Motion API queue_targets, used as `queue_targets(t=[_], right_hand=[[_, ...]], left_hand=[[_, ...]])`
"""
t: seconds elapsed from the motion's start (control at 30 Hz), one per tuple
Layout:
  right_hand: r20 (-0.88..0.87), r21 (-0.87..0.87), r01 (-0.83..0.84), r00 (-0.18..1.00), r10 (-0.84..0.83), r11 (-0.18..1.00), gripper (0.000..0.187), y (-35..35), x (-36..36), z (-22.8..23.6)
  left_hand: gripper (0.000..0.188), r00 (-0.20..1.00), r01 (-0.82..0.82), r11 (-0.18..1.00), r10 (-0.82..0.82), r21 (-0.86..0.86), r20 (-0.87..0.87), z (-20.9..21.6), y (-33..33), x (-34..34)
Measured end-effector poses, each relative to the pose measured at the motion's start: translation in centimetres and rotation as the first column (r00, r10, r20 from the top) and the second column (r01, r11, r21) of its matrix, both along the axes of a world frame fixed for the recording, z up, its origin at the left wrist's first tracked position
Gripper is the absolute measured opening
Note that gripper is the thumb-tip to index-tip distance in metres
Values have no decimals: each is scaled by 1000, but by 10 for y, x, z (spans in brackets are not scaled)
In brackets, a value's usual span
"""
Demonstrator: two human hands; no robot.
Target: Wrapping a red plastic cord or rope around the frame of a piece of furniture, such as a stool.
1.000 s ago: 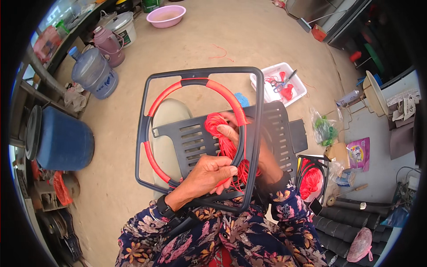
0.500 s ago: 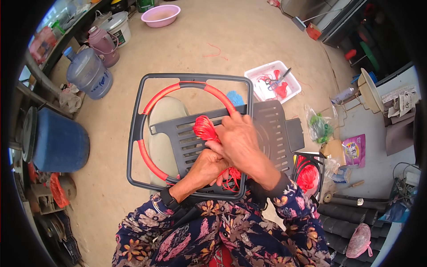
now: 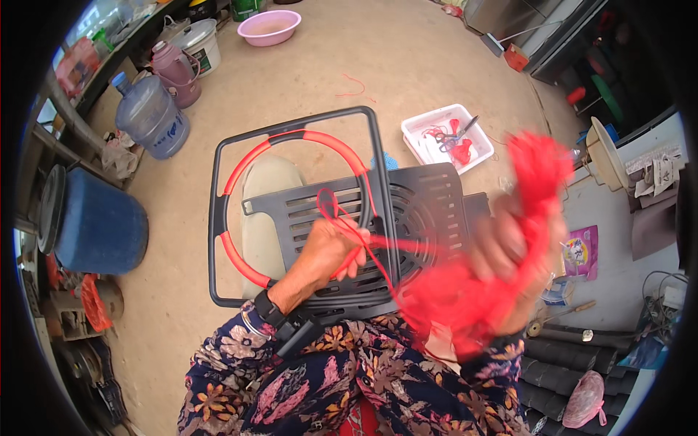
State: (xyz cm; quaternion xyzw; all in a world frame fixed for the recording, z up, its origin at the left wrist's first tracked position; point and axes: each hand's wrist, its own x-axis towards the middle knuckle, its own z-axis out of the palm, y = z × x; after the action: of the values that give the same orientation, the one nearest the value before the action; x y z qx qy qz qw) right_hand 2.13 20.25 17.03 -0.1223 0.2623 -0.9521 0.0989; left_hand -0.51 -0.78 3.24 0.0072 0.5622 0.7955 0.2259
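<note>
Cord, bright red, runs between our two hands across a dark square frame (image 3: pixel 218 218) with rounded corners, which we hold tilted over our lap. Our left hand (image 3: pixel 327 251) is closed around the frame's inner ring (image 3: pixel 251 156), a hoop already wrapped in red along most of its arc, and it pinches the red cord (image 3: pixel 342 218) where the strand loops over the ring. Our right hand (image 3: pixel 509 251) is raised off to the right and blurred; it is closed on a loose bundle of red cord (image 3: pixel 538 163), and more of that blurred red hangs below it toward our flowered sleeve. Behind the frame lies a black slatted plastic chair (image 3: pixel 429 203). On the bare ground beyond sits a white tray (image 3: pixel 418 131) holding scissors and red scraps. Farther left stand a water jug (image 3: pixel 149 116) and a blue barrel (image 3: pixel 98 232); a pink basin (image 3: pixel 269 25) sits at the top.
</note>
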Motion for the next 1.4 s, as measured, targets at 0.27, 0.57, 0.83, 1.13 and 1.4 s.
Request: queue_targets(t=[0.27,0.57,0.83,1.13,1.4], right_hand=[[87,427,643,671,-736,636,38,148,141,-26],[-233,845,534,351,-907,-10,17,156,127,-37],[-37,926,194,899,-436,323,13,31,60,-40],[-503,794,516,855,129,-321,30,-46,33,-78],[-529,690,550,827,191,-471,35,-68,4,-96]], left_hand=[[18,968,-71,997,59,41,245,3,-15,-42],[23,964,-22,985,-24,171,264,6,-7,-30],[24,993,-58,998,58,-12,107,-3,-2,-17],[24,855,-373,884,210,-281,-474,7,8,-5],[26,724,-538,773,221,-336,-653,-1,15,-11]])
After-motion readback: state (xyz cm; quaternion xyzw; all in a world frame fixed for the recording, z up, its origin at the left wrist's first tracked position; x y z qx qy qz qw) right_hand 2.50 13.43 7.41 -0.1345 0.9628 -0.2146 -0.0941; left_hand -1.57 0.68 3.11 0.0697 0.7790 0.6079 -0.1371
